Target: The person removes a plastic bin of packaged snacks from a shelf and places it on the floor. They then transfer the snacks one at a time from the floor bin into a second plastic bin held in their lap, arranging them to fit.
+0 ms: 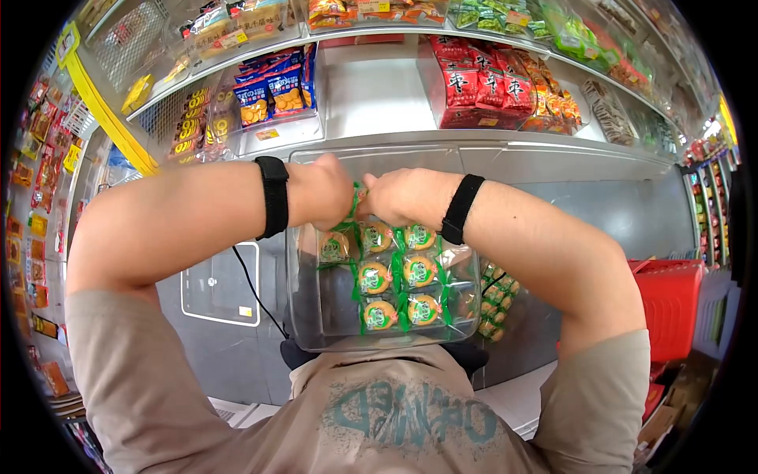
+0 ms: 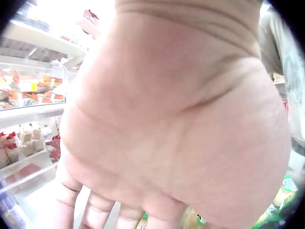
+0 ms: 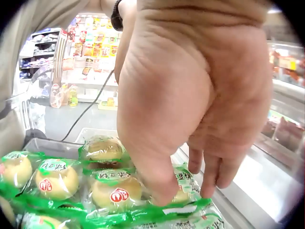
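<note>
Several wrapped cakes [image 1: 374, 278] lay in a clear bin [image 1: 325, 304]; at their far end, the right hand [image 1: 399, 193] pinched a green-edged packet [image 3: 184, 183] beside the left hand [image 1: 325, 189], whose grip could not be told.

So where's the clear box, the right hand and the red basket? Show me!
Clear box [image 1: 330, 304]: head view, a bare part of its bottom.
Right hand [image 1: 400, 196]: head view, back of the hand.
Red basket [image 1: 671, 304]: head view, its side wall.

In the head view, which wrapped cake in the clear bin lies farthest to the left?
The single wrapped cake nearest the left wall of the clear bin; the other visible cakes all lie to its right, six of them forming two columns.
</note>
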Demonstrator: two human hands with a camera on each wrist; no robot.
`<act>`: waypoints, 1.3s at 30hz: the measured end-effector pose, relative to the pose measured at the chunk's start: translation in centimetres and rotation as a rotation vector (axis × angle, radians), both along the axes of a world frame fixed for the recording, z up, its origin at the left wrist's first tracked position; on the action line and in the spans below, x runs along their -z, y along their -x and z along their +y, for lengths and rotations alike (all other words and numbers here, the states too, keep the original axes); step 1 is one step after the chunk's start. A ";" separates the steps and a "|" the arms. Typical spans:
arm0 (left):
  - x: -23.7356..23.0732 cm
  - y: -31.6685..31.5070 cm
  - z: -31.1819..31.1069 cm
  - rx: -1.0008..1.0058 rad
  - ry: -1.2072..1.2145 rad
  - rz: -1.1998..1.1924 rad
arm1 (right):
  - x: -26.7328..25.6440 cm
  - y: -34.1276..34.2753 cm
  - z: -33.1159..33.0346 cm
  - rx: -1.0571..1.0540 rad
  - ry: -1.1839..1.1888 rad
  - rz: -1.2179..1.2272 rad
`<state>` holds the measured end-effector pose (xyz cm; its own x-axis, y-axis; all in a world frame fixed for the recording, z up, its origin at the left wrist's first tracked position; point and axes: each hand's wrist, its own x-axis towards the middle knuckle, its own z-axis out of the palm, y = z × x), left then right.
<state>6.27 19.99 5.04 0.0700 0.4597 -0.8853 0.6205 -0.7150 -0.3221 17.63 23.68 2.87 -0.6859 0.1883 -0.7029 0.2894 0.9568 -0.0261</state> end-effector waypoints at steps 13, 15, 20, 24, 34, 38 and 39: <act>-0.3 1.1 -1.2 -0.239 -0.037 -0.189 | 0.2 0.3 -0.1 0.032 -0.051 -0.004; -1.1 0.4 -0.9 -0.366 0.001 -0.103 | 0.2 0.0 0.0 0.014 -0.058 0.026; 1.1 1.5 -1.3 -0.188 -0.040 -0.237 | -1.1 -0.9 0.5 0.050 0.040 0.134; -1.3 1.4 -2.0 -0.035 -0.070 -0.277 | -1.2 -2.6 0.7 0.106 0.124 0.246; -1.7 2.4 -2.9 -0.401 -0.214 -0.495 | -0.3 -4.1 0.5 0.198 0.179 0.406; -0.8 2.6 -3.2 -0.399 -0.229 -0.498 | -0.9 -3.9 -0.1 0.170 0.112 0.358; -0.7 2.6 -3.2 -0.426 -0.214 -0.487 | -1.5 -3.8 -0.4 0.158 0.084 0.328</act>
